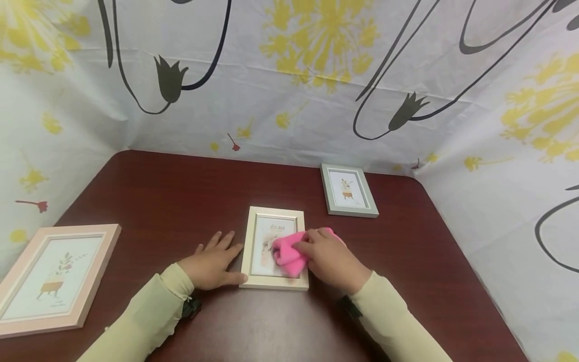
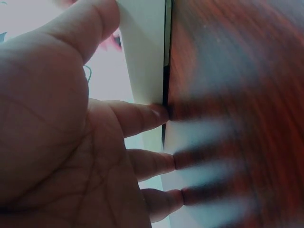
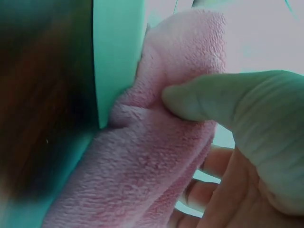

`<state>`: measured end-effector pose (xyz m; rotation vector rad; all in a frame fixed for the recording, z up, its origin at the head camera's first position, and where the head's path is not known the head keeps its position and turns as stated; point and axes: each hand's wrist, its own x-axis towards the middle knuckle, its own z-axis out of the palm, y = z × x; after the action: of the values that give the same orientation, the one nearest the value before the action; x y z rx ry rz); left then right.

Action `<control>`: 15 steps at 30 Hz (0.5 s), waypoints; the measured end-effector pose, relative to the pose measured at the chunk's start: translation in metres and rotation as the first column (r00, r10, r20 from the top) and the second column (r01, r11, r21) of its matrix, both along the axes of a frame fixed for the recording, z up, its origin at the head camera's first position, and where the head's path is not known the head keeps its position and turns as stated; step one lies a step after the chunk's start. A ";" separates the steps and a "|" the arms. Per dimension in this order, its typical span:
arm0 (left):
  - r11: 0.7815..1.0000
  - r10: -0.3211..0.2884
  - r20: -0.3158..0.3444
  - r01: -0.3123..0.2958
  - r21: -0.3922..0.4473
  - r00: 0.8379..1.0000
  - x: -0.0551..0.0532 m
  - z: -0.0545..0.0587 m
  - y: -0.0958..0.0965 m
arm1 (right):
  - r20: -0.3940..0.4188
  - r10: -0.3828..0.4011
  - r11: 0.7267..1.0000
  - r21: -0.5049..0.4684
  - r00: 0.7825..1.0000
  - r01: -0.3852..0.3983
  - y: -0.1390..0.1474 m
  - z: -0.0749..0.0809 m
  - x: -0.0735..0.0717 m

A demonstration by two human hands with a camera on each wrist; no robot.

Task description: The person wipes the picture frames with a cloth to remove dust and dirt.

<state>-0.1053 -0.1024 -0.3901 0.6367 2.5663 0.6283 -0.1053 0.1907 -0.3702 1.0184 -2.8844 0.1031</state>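
Note:
A cream picture frame [image 1: 246,261] lies flat on the dark red table, face up, with a small printed picture inside. My right hand [image 1: 333,259] grips a bunched pink cloth [image 1: 289,254] and holds it against the right half of the picture. In the right wrist view the thumb presses into the fluffy cloth [image 3: 147,142], which drapes over the frame's edge. My left hand [image 1: 212,264] lies with spread, straight fingers at the left side of the frame. Its thumb touches the frame's lower left corner, and the left wrist view shows fingertips [image 2: 161,114] right at the frame's side.
A larger pink picture frame [image 1: 97,281] lies at the table's left edge. Toward the back right is a grey-green picture frame [image 1: 353,211]. A white patterned sheet [image 1: 289,100] hangs behind and along both sides of the dark red table [image 1: 190,191].

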 end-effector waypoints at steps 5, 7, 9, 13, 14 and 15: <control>1.000 0.004 0.000 -0.004 -0.005 1.000 0.000 -0.001 -0.001 | -0.029 0.099 0.995 0.013 0.995 -0.099 0.003 0.002 0.021; 1.000 0.005 0.000 -0.005 -0.004 1.000 0.000 -0.001 -0.001 | -0.032 0.110 0.994 0.015 0.993 -0.109 0.004 0.002 0.024; 1.000 0.001 -0.001 -0.001 -0.002 1.000 0.000 -0.001 -0.001 | -0.029 0.099 0.995 0.015 0.995 -0.098 0.004 0.002 0.024; 1.000 -0.006 0.003 0.006 -0.003 1.000 0.000 -0.001 -0.001 | -0.021 0.032 0.999 0.017 0.999 -0.031 0.002 0.000 0.016; 1.000 -0.008 0.002 0.008 -0.006 1.000 0.000 -0.001 -0.001 | -0.019 0.010 1.000 0.019 1.000 -0.010 0.000 -0.001 0.011; 1.000 -0.010 0.002 0.010 -0.006 1.000 0.000 -0.001 -0.001 | -0.018 -0.015 1.000 0.020 1.000 0.015 -0.002 -0.001 0.006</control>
<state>-0.1055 -0.1033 -0.3914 0.6459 2.5604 0.6176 -0.0993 0.1892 -0.3717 0.9955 -2.8820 0.0637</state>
